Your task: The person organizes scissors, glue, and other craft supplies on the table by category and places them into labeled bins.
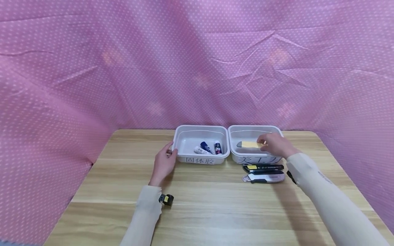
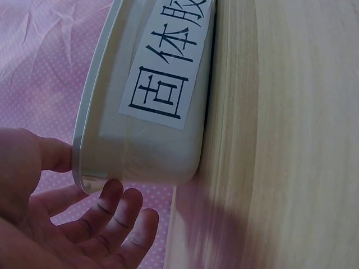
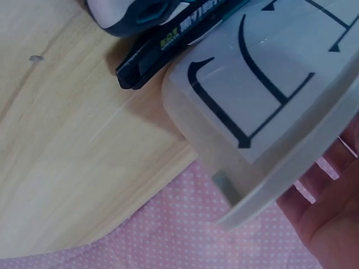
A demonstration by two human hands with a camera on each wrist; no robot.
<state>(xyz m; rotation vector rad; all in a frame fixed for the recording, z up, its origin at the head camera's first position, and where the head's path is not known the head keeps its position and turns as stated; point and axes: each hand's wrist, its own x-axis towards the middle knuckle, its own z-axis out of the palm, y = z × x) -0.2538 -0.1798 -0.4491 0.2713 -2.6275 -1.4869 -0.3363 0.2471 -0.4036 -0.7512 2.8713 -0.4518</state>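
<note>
My right hand reaches into the right white bin and pinches the right end of a yellow utility knife with a grey tip. In the right wrist view the bin wall hides the knife and fingertips. On the left, my left hand touches the left white bin at its front left corner, thumb at the rim and the other fingers loosely bent outside it. Inside that bin lie a white-and-blue glue stick, a blue tube and a white tube.
A black-and-yellow utility knife and a white-and-black one lie before the right bin. Each bin has a printed front label. Pink dotted cloth hangs behind and beside the wooden table.
</note>
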